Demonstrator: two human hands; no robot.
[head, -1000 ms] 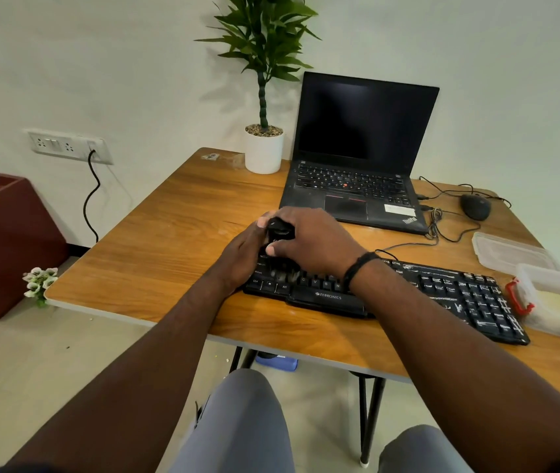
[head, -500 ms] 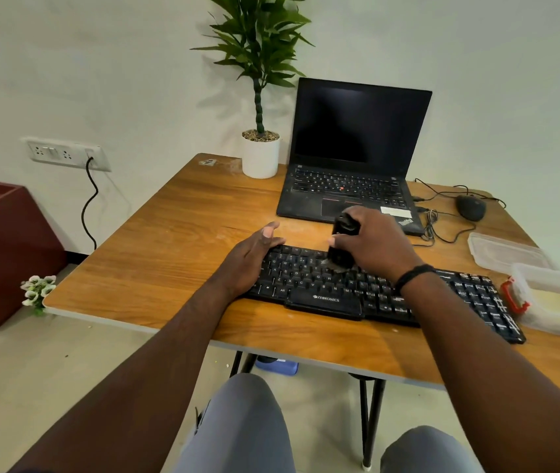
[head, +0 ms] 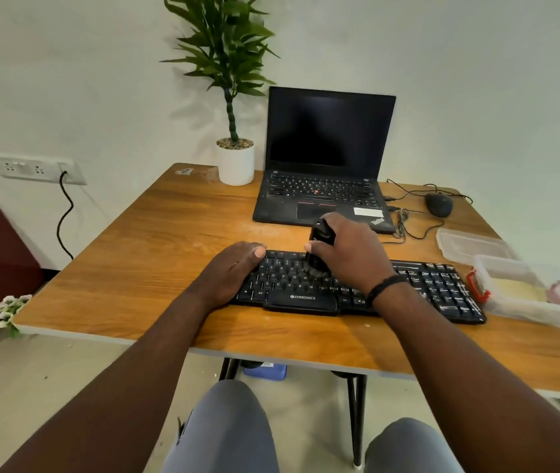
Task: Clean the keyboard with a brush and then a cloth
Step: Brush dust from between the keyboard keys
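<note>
- Head view: a seated person's left hand [head: 229,273] lies flat, fingers relaxed, on the left end of a black plastic full-size keyboard [head: 435,288] near the front of a wooden table [head: 142,254].
- The right hand [head: 346,252] grasps a small black brush [head: 319,240], bristles down on the middle letter keys.
- Judged stage: brushing; the right-hand keys likely come next, calling for light strokes along the rows.
- Beside the keyboard's right end sits a clear plastic box [head: 537,295]; no cloth is clearly visible.
- Farther back stands an open black laptop [head: 326,158].
</note>
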